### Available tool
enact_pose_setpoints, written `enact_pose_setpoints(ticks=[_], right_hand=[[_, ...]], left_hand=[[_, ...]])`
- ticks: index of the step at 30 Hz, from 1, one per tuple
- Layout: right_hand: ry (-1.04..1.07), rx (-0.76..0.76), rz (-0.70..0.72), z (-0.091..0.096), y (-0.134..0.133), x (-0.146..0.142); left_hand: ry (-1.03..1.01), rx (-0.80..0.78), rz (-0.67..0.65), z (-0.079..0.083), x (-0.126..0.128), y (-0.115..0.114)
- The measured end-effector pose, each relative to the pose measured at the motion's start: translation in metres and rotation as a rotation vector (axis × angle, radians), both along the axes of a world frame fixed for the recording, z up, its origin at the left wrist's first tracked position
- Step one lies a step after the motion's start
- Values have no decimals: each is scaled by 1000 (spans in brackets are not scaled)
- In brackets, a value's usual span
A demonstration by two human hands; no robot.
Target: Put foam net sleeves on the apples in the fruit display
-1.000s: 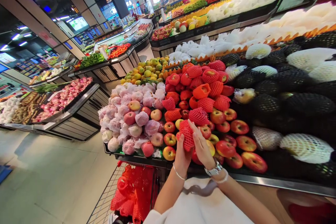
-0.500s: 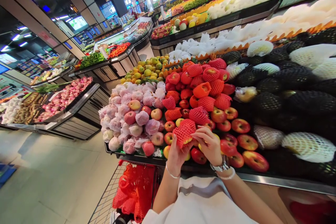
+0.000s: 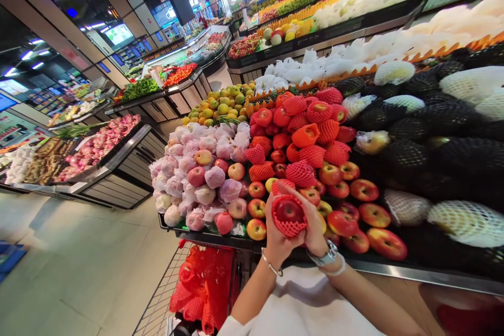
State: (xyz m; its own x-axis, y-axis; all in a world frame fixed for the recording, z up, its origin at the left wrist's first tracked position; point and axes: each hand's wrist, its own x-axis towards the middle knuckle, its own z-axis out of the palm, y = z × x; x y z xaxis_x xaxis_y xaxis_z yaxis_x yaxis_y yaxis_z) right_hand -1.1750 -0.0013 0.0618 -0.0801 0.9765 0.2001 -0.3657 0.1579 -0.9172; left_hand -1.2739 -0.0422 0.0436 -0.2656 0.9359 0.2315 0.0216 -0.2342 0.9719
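Note:
A red apple (image 3: 289, 210) sits half out of a red foam net sleeve (image 3: 290, 228), held between both my hands over the front of the apple display. My left hand (image 3: 275, 236) cups the sleeve from the left and below. My right hand (image 3: 315, 226) grips it from the right, fingers curled over the top. Bare red apples (image 3: 342, 222) lie just right of my hands, and more net-wrapped apples (image 3: 311, 155) are piled behind.
Paper-wrapped pink apples (image 3: 205, 173) fill the left of the stand. Fruit in black and white nets (image 3: 429, 131) fills the right. A shopping cart (image 3: 165, 294) below holds a heap of red net sleeves (image 3: 202, 286). Other produce stands (image 3: 90, 157) line the tiled aisle at left.
The red net has been pushed down off the apple, so its top now shows bare. Both hands have closed round it and turned it upward.

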Motion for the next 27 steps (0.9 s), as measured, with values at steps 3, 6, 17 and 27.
enact_pose_setpoints(ticks=[3,6,17,27], right_hand=[[-28,56,31,7,-5,-2],[-59,133,-9,9,-8,-1],[-140,133,-94,-4,-11,1],[-52,58,-161,-5,-2,5]], left_hand=[[-99,-3,-90,5,1,-5],[-195,26,35,10,4,-7],[-188,41,108,8,20,0],[-107,4,-177,23,9,11]])
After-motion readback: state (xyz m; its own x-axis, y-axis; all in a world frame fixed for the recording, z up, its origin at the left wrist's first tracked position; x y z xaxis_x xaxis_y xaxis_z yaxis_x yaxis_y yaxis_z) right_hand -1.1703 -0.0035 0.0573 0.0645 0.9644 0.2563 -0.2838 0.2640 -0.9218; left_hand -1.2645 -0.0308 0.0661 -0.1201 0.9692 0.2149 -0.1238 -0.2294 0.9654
